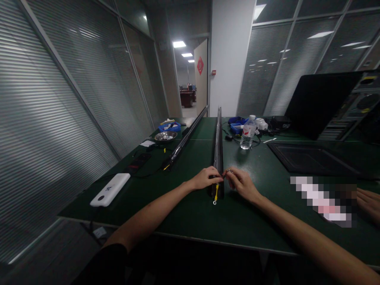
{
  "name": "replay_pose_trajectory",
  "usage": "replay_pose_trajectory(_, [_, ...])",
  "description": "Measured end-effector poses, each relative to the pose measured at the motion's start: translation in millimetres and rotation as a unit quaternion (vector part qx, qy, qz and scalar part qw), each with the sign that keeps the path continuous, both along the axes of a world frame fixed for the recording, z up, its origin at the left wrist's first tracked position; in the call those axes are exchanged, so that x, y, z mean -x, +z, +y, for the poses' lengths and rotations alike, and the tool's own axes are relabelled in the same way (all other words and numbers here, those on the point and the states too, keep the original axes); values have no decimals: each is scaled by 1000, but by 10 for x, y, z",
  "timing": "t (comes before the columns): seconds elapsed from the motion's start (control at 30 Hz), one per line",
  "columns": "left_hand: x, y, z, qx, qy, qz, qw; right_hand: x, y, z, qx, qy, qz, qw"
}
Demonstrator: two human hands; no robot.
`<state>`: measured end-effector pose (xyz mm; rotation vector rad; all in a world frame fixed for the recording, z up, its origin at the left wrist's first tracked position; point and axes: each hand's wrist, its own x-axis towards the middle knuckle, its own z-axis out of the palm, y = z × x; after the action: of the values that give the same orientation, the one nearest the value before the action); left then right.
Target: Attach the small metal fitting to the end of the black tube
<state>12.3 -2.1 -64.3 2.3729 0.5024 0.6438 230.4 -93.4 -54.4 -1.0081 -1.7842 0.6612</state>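
A long dark rail [218,148] with a glossy surface runs away from me along the table. My left hand [207,178] has its fingers closed over the near end of this rail. From that end hangs a short yellow wire [216,192] with a ring terminal [214,202] at its tip. My right hand [242,184] is closed in a pinch just right of the rail, close to the left fingertips. Something small and shiny shows at its fingers, too small to name. A second dark rail [185,140] lies to the left, a yellow wire at its near end.
On the green table [184,221] a white device [110,190] lies left. A metal bowl [165,136] and blue tray [170,126] stand behind. Rightward are a water bottle [247,133], dark panel [308,159] and computer case [329,105]. Another person's hand [369,204] is at the right edge.
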Motion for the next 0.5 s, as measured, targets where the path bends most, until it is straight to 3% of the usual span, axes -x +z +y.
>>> replay_pose_trajectory(0.3, [-10,19,-12,-2,-1,-3,1000,24,22,-21,9,-19,-14,1000])
replay_pose_trajectory(0.5, [-21,8,-15,-10,10,0,1000,-34,-50,42,10,10,-14,1000])
